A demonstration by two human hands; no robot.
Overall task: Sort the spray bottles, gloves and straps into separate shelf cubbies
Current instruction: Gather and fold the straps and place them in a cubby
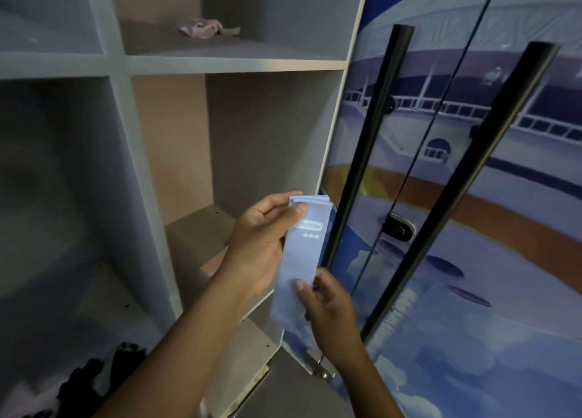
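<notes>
A light blue folded strap (302,253) with a small white label hangs upright in front of the right-hand middle cubby (264,140). My left hand (261,244) grips its upper part, thumb pressed over the folded top. My right hand (327,307) pinches the strap's lower end between thumb and fingers. A crumpled pink-and-white item (204,28), perhaps a glove, lies in the cubby above. Dark, possibly black gloves (104,376) lie at the bottom left of the lower left cubby.
The grey shelf unit (220,64) fills the left and middle. To its right stands a glass door (472,197) with a printed picture, two long black bar handles (368,146) and a lock plate (398,228). A metal hinge plate (318,364) sits by the floor.
</notes>
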